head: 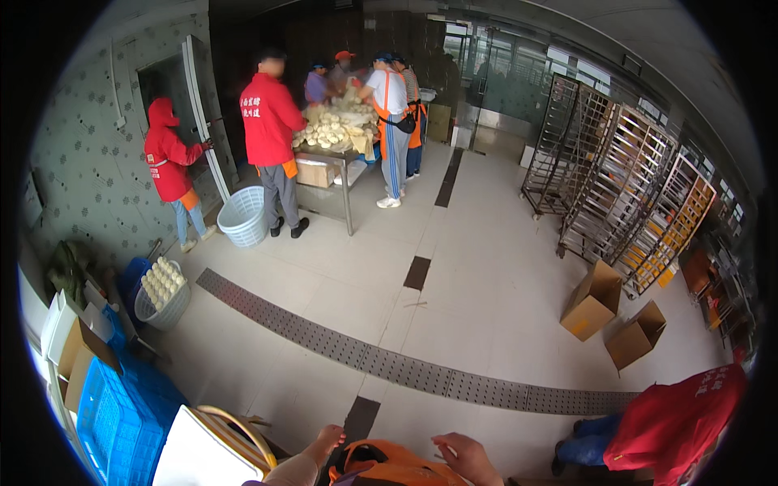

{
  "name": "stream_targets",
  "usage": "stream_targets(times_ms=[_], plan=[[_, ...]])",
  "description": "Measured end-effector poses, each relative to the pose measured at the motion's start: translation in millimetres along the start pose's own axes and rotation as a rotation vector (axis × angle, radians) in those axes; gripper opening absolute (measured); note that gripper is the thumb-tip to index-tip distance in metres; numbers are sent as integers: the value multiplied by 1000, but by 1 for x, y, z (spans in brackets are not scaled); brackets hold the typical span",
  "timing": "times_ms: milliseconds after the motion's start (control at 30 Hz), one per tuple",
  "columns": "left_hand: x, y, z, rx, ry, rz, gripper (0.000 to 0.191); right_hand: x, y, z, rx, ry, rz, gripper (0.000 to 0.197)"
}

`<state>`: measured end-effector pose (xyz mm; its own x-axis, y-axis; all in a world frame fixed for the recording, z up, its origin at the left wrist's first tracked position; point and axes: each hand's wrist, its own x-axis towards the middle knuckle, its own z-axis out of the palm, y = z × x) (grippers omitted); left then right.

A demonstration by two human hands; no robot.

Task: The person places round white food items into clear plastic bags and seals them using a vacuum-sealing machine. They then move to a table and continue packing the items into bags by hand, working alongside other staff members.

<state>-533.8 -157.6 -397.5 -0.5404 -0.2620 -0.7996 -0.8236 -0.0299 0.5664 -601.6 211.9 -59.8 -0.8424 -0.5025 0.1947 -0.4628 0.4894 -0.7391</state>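
Note:
My left hand is low in the picture, held out over the floor beside the orange apron on my body. Its fingers curl inward, and their inner side is hidden. My right hand hangs on the other side of the apron, fingers loosely bent and apart from the thumb; I see nothing gripped in it. Nearest to my left arm stands a white padded chair with a curved wooden frame. Ahead, a perforated drain cover crosses the pale tiled floor.
Several people surround a table heaped with pale buns. Another holds a door beside a light-blue basket. Blue crates stand left; rack trolleys and cardboard boxes right. A red-jacketed person is close at right.

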Motion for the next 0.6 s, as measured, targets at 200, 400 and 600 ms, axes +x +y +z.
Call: stream_targets(times_ms=[200, 400, 600], plan=[[76, 97, 14, -123, -51, -1, 30, 70, 95, 0, -11, -157, 148, 21], [146, 232, 34, -365, -74, 81, 36, 205, 205, -56, -137, -253, 209, 21], [207, 293, 44, -256, 176, -54, 28, 393, 259, -118, -109, -242, 60, 21]])
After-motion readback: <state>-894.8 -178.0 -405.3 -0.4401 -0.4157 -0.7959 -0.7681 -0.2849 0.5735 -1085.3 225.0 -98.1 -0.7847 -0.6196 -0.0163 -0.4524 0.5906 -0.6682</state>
